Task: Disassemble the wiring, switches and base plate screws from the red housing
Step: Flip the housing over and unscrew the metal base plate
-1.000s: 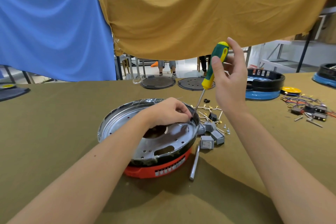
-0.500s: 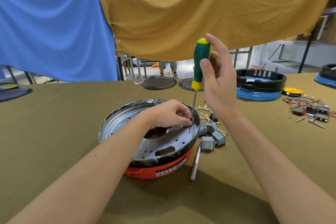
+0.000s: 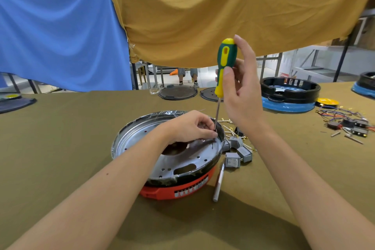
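The red housing [image 3: 178, 190] sits mid-table with a silver metal base plate [image 3: 140, 134] on top. My left hand [image 3: 190, 127] rests on the plate's far right rim, its fingertips pinching around the screwdriver's tip. My right hand [image 3: 241, 91] grips the green and yellow handle of the screwdriver [image 3: 224, 63], which stands nearly upright with its shaft running down to the rim. Grey switches [image 3: 233, 159] with gold-tipped wires lie just right of the housing.
A silver rod [image 3: 218, 184] lies beside the housing's right edge. A black and blue housing [image 3: 290, 95] stands at back right, near loose wires and switches [image 3: 347, 122]. Two dark round lids [image 3: 177, 93] sit at the far edge. Blue and mustard cloths hang behind.
The screwdriver has swung from leaning right to nearly upright, my right hand moving left with it. My left hand has stayed on the rim at the tip.
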`<state>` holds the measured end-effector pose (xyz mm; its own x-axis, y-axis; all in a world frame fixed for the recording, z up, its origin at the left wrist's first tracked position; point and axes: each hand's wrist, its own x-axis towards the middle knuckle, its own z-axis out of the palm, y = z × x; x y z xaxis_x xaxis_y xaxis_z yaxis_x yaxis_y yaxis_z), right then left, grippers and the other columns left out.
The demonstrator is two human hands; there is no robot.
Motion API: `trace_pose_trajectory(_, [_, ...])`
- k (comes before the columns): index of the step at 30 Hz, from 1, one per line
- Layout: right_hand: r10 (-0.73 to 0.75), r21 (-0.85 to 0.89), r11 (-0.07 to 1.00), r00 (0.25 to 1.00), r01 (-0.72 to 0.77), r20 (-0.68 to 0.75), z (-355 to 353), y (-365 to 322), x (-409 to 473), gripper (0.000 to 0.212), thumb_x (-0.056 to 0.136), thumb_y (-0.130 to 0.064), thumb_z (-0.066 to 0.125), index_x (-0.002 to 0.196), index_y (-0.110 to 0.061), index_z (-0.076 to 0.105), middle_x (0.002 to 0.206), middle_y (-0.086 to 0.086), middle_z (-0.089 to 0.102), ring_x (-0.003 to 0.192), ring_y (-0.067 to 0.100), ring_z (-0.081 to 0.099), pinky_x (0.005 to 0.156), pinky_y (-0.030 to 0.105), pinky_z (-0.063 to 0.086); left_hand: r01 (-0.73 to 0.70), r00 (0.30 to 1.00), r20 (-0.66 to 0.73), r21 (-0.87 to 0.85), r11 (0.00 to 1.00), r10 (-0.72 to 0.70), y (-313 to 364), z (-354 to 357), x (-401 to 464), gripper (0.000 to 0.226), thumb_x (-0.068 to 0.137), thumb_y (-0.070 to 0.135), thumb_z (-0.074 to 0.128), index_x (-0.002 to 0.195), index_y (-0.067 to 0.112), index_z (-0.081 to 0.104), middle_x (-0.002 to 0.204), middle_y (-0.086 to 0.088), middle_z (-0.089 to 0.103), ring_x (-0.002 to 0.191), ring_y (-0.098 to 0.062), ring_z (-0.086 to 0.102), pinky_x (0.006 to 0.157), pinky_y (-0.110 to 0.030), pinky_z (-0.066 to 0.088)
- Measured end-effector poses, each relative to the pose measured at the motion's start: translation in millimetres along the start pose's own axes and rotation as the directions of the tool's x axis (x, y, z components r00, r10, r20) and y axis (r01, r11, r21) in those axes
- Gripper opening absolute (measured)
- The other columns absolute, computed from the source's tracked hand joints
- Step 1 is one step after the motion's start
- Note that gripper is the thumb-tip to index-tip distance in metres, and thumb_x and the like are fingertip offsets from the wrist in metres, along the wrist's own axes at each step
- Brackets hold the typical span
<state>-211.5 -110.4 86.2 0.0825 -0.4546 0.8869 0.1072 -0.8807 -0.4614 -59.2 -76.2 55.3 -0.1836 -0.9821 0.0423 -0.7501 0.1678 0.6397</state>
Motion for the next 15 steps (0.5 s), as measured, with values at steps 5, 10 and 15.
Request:
trace_pose_trajectory(5, [0.008, 0.023, 1.0, 0.999, -0.007, -0.04, -1.7, 2.5, 2.4, 0.049, 0.105, -0.016, 0.042, 0.151, -0.026, 0.03, 0.102, 0.006, 0.059, 0.076, 0.03, 0.055, 0.062, 0.045, 0.05, 0.006, 1.0, -0.022, -0.07, 0.998, -0.008, 0.5, 0.0, -0.5, 0.012, 0.092, 0.032, 0.069, 0.086, 0.022, 0.067, 0.072, 0.01, 0.065, 0.064, -0.006, 0.056, 0.067, -0.02, 0.046])
trace_pose_trajectory(10, [0.126, 0.051, 0.992, 0.981, -0.119, -0.15, -5.7, 9.6, 3.9, 0.053, 0.102, -0.017, 0.052, 0.151, -0.026, 0.033, 0.1, -0.009, 0.058, 0.085, 0.003, 0.06, 0.069, 0.026, 0.057, 0.033, 0.998, -0.057, -0.07, 0.997, -0.037, -3.4, -1.2, 0.0, 0.008, 0.094, 0.028, 0.067, 0.087, 0.025, 0.067, 0.066, 0.017, 0.065, 0.06, 0.001, 0.057, 0.069, -0.02, 0.043])
trace_pose_trajectory(15, [0.242, 0.111, 0.969, 0.937, -0.22, -0.253, -11.4, 15.5, 4.4, 0.052, 0.103, -0.013, 0.05, 0.152, -0.024, 0.033, 0.106, 0.001, 0.06, 0.098, 0.019, 0.064, 0.076, 0.025, 0.056, 0.033, 0.996, -0.079, 0.037, 0.999, -0.03, -1.7, -1.7, -1.8, 0.011, 0.097, 0.026, 0.063, 0.086, 0.027, 0.065, 0.069, 0.015, 0.065, 0.059, 0.004, 0.056, 0.065, -0.017, 0.04])
